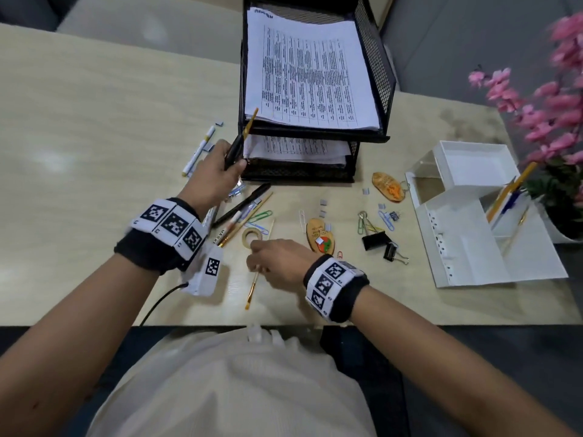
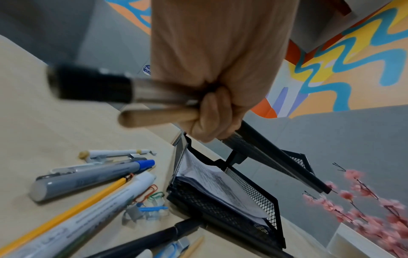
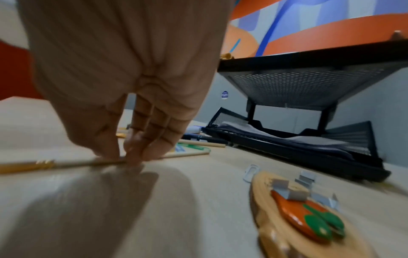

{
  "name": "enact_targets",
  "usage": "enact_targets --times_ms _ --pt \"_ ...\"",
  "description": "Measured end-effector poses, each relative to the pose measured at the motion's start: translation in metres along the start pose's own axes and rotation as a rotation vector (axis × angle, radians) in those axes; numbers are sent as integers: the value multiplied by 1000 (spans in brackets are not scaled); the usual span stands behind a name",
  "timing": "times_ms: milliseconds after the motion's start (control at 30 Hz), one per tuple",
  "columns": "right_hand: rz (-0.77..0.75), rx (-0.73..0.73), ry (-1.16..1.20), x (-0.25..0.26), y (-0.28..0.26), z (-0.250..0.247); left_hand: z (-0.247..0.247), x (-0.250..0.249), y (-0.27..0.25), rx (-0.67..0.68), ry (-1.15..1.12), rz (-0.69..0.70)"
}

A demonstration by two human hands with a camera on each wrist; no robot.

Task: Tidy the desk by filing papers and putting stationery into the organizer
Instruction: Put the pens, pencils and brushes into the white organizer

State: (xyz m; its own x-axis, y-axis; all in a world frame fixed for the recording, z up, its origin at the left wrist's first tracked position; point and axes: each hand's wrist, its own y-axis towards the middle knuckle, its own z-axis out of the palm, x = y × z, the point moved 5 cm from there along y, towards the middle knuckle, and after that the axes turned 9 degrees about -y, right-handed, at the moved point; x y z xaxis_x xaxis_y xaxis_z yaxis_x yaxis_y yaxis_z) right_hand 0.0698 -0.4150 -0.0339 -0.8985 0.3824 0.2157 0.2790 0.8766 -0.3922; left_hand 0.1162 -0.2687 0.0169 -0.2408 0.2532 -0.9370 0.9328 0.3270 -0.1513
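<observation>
My left hand hovers beside the black mesh paper tray, gripping a black pen and a wooden-handled brush together in a fist. In the left wrist view the left hand wraps both the black pen and the brush handle. Near the desk's front edge, my right hand pinches a thin paintbrush that lies on the desk. The right wrist view shows its fingertips closed on the paintbrush. Printed papers fill both tray tiers. A white organizer at the right holds pencils.
Loose pens and pencils, a tape roll, paper clips, binder clips and two wooden keychains litter the desk's middle. A white marker lies left of the tray. Pink flowers stand at the far right.
</observation>
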Motion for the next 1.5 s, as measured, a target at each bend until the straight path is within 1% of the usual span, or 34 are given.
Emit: enact_targets --times_ms 100,233,300,333,400,433,467,500,533,600,633,667,733,833,900,1000,1067,1167,1233,1333,1400,1467,1500 --pt "-57 32 -79 6 -2 7 6 3 0 -3 -24 -37" --pt "-76 62 -151 7 -2 9 18 2 -2 16 -24 -62" --pt "-85 32 -165 1 -7 7 25 -3 -4 16 -45 -60" --pt "-79 -21 -139 -4 -11 2 29 -7 -5 14 -65 -46" --pt "-46 -180 -39 -17 -23 -13 36 -16 -6 19 -106 -2" --pt "-19 -279 9 -24 -31 -24 40 -23 -6 35 -131 21" --pt "29 -409 70 -34 -42 -38 46 -28 -7 60 -162 37" --pt "115 -551 167 -48 -54 -51 52 -35 -7 96 -205 47" --pt "235 -666 302 -65 -70 -62 61 -41 -6 140 -254 56" --pt "489 -843 644 -100 -101 -77 83 -55 -5 224 -287 72" --pt "564 -936 810 -115 -116 -82 96 -62 -5 268 -265 82" --pt "595 -1017 945 -126 -131 -85 111 -70 -6 321 -238 96" --pt "585 -1130 1103 -141 -156 -91 144 -89 -10 441 -186 139" --pt "562 -1259 1202 -156 -193 -90 196 -122 -24 628 -161 193" --pt "583 -1337 1219 -167 -221 -84 231 -138 -31 715 -186 188" --pt "704 -1418 1153 -182 -265 -75 276 -151 -36 802 -130 193" --pt "821 -1473 1061 -192 -300 -74 302 -159 -35 786 -25 260" --pt "1047 -1580 839 -210 -356 -74 335 -184 -31 632 116 427" --pt "1211 -1630 671 -222 -390 -71 355 -202 -26 565 78 448" --pt "1373 -1652 488 -233 -421 -56 381 -219 -20 474 30 485" --pt "1451 -1606 471 -239 -426 -36 394 -227 -20 402 8 532" --pt "1508 -1538 564 -246 -421 -12 405 -227 -19 340 -2 513" --pt "1524 -1501 610 -247 -416 -1 411 -225 -17 330 7 504"
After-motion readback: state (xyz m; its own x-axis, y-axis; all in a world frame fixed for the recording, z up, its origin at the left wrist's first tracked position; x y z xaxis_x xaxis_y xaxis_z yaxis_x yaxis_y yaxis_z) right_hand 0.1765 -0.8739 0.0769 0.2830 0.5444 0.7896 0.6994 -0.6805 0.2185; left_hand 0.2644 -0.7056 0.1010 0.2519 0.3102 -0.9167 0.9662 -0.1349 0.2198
